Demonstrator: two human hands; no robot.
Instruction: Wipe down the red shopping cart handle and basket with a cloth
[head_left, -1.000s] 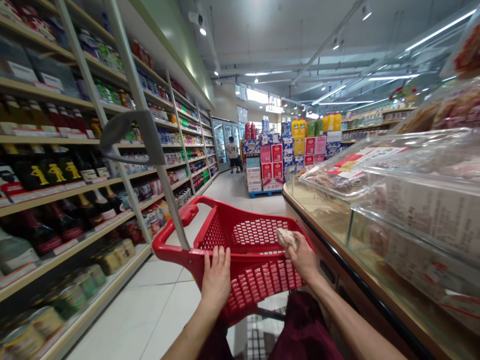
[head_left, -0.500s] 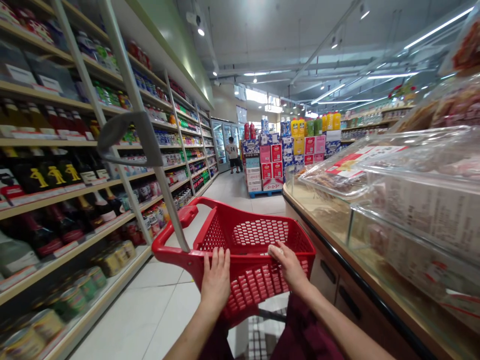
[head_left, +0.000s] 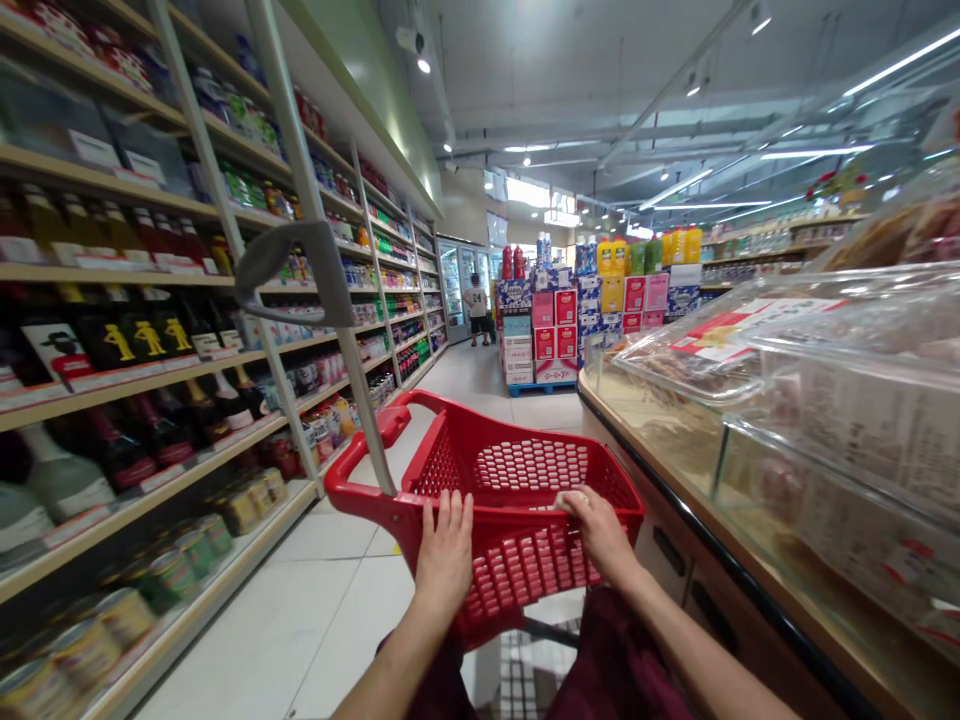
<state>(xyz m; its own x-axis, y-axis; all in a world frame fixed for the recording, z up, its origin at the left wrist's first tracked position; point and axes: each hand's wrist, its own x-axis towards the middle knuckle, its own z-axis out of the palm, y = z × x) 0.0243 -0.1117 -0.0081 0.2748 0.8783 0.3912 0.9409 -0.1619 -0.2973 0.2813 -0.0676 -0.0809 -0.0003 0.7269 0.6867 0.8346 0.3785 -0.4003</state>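
Observation:
Ahead of me stands a red plastic shopping cart (head_left: 517, 555), side-on, its basket walls full of holes. A tall metal pole with a grey loop handle (head_left: 296, 275) rises beside its left end. My left hand (head_left: 445, 555) rests on the near rim, fingers stretched out over the edge. At the same rim, farther right, my right hand (head_left: 600, 530) is closed with a small whitish wad (head_left: 564, 499) between thumb and fingers. Whether the wad is cloth or paper I cannot tell. The visible part of the basket holds nothing.
Shelves (head_left: 161, 370) of bottles and cans line the left side. At right is a counter (head_left: 667, 440) with clear plastic food boxes (head_left: 817, 340). Stacked drink cartons (head_left: 555, 325) stand ahead on a blue pallet. A person (head_left: 477, 310) is farther down the aisle, near glass-door fridges.
The whole view has shifted slightly, so the cart, shelves and hands appear a little farther right. Both hands keep their places on the rim.

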